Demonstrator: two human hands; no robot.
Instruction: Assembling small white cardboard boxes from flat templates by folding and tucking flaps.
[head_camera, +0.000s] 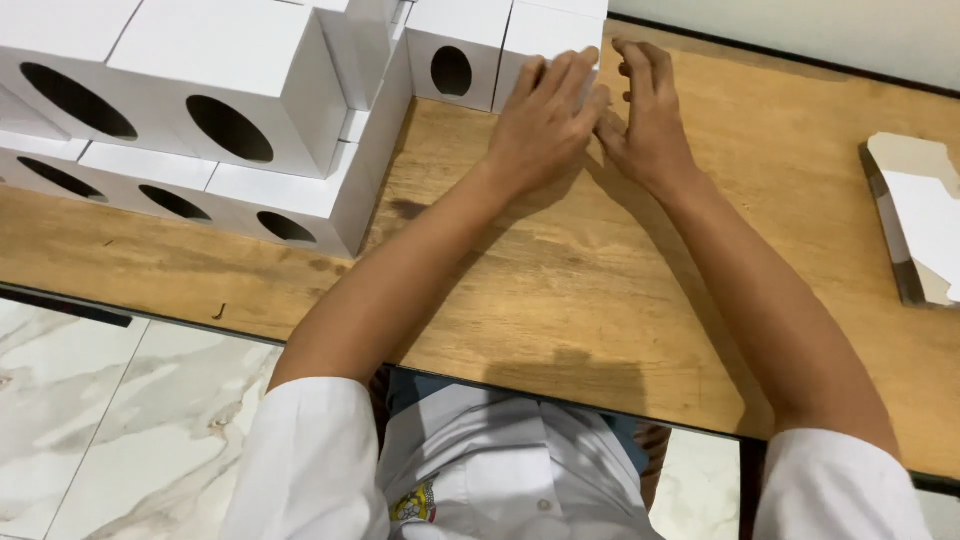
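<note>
Both my arms reach forward over a wooden table. My left hand lies flat against the front of a white cardboard box at the table's far side, fingers together and stretched out. My right hand is beside it, just right of that box, fingers slightly curled and touching the left hand's fingertips. Neither hand grips anything. A second white box with an oval hole stands directly left of the touched box.
A stack of several white boxes with oval holes fills the table's left side. A pile of flat, unfolded cardboard blanks lies at the right edge. A marble-patterned floor shows below the table's near edge.
</note>
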